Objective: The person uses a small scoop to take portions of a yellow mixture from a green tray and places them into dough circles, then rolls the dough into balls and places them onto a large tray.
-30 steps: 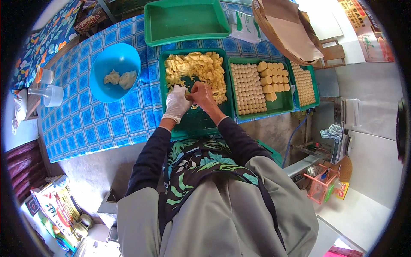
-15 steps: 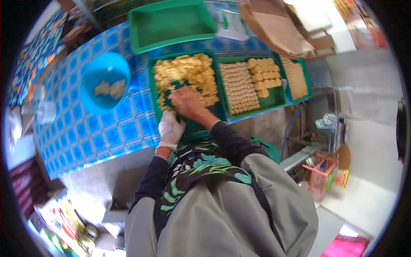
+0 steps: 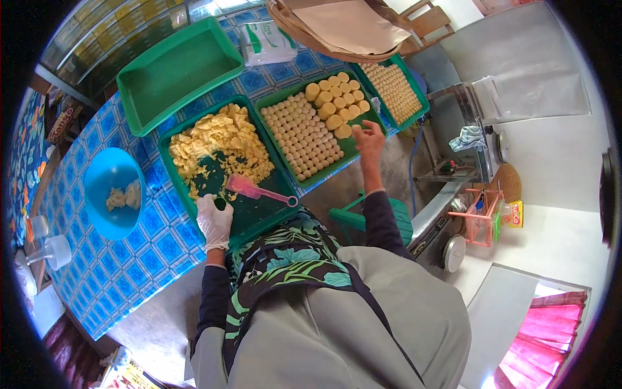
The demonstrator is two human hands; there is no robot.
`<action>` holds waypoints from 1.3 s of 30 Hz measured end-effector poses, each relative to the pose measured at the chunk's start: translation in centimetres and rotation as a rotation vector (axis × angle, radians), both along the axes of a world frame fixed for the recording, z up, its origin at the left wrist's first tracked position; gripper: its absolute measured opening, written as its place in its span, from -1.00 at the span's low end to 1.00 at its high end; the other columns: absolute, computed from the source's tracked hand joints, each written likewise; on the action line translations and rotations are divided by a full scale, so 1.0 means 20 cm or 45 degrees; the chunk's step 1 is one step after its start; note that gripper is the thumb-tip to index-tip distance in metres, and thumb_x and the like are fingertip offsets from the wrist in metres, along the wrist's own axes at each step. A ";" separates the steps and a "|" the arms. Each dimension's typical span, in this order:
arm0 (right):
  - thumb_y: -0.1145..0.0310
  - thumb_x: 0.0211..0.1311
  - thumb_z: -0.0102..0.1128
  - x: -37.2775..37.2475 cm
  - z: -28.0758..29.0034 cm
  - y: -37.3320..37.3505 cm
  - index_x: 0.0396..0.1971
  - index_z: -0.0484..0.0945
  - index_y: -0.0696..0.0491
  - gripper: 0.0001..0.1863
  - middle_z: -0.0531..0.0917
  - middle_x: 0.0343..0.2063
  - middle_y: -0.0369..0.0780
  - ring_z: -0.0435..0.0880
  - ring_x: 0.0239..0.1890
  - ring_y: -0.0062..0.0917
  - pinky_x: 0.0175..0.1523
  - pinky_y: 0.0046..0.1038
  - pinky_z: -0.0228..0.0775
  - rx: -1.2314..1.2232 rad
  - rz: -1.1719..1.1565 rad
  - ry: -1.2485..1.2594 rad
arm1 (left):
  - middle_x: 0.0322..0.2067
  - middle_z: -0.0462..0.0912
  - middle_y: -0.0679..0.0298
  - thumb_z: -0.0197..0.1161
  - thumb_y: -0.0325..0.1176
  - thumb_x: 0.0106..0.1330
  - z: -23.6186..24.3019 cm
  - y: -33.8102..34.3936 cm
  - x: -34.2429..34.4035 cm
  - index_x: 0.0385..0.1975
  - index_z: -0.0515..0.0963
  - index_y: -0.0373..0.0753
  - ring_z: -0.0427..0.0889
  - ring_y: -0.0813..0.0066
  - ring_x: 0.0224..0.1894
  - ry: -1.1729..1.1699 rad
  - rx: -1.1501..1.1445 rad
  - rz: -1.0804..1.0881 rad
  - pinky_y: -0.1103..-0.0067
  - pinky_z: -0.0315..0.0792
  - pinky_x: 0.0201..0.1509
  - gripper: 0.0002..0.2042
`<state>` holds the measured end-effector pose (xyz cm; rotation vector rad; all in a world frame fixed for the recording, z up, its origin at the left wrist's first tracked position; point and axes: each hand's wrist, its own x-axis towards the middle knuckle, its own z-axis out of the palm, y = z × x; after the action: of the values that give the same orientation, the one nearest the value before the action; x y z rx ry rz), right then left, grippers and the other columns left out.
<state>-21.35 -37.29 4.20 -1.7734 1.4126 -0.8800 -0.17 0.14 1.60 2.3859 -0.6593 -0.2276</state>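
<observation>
Blue cloth (image 3: 165, 249) fills frame left, and yellow rounds (image 3: 339, 104), upper centre, look light, crumbly, best pinched by their sides, right hand (image 3: 369, 144) half-curled beside them, left hand (image 3: 212, 225) bent, either's grip unclear!

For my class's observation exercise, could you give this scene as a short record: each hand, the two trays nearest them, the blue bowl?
Left hand: gloved, curled, at the crumble tray's left side; grip contents unclear
Right hand: bare, fingers parted, beside the yellow cylinders
Crumble tray: yellow mixture, pink scoop
Piece tray: pale balls, yellow cylinders
Blue bowl: pale lumps
</observation>
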 end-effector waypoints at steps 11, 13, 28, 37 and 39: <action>0.54 0.17 0.12 0.05 -0.20 -0.21 0.09 0.43 0.35 -0.55 0.65 -0.30 0.02 0.68 -0.48 -0.35 -0.47 -0.40 0.57 0.443 -0.087 -0.145 | -0.29 0.48 0.01 0.34 -0.32 0.00 -0.04 0.00 -0.01 -0.25 0.49 -0.28 0.54 0.01 -0.20 -0.046 0.045 0.018 0.31 0.44 -0.09 -0.68; 0.56 0.15 0.09 0.03 -0.24 -0.24 0.12 0.41 0.34 -0.52 0.65 -0.28 0.00 0.69 -0.48 -0.34 -0.43 -0.37 0.59 0.487 -0.113 -0.247 | -0.29 0.50 0.00 0.34 -0.32 0.03 -0.04 0.00 -0.02 -0.22 0.52 -0.29 0.54 0.03 -0.18 -0.049 -0.013 0.023 0.32 0.44 -0.06 -0.67; 0.41 0.16 0.18 0.47 0.05 0.89 -0.15 0.61 0.03 -0.76 0.64 -0.36 -0.11 0.63 -0.27 -0.19 -0.20 -0.21 0.45 -0.353 1.155 0.617 | -0.28 0.50 0.03 0.35 -0.40 0.02 -0.10 -0.59 0.49 -0.17 0.56 -0.27 0.53 0.04 -0.20 -0.398 -0.061 -0.260 0.25 0.44 -0.17 -0.67; 0.39 0.11 0.08 0.45 -0.07 1.08 0.04 0.52 -0.14 -0.57 0.65 -0.39 -0.03 0.64 -0.30 -0.05 -0.24 -0.09 0.43 -0.020 1.133 0.767 | -0.38 0.51 0.01 0.42 -0.29 -0.08 -0.11 -0.34 0.38 -0.38 0.62 -0.22 0.58 0.01 -0.25 -0.055 -0.005 -0.357 0.27 0.46 -0.17 -0.74; 0.38 0.17 0.07 0.45 -0.02 1.08 0.11 0.49 -0.19 -0.55 0.65 -0.39 -0.01 0.64 -0.32 -0.04 -0.25 -0.10 0.43 0.003 1.120 0.523 | -0.37 0.54 0.01 0.46 -0.29 -0.14 -0.13 -0.23 0.32 -0.32 0.65 -0.21 0.59 0.03 -0.24 -0.017 -0.129 -0.213 0.29 0.46 -0.15 -0.67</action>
<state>-12.42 -15.62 3.82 -2.3420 0.6798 -0.0459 6.19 -4.46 -1.00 2.2392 -0.8575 -0.2437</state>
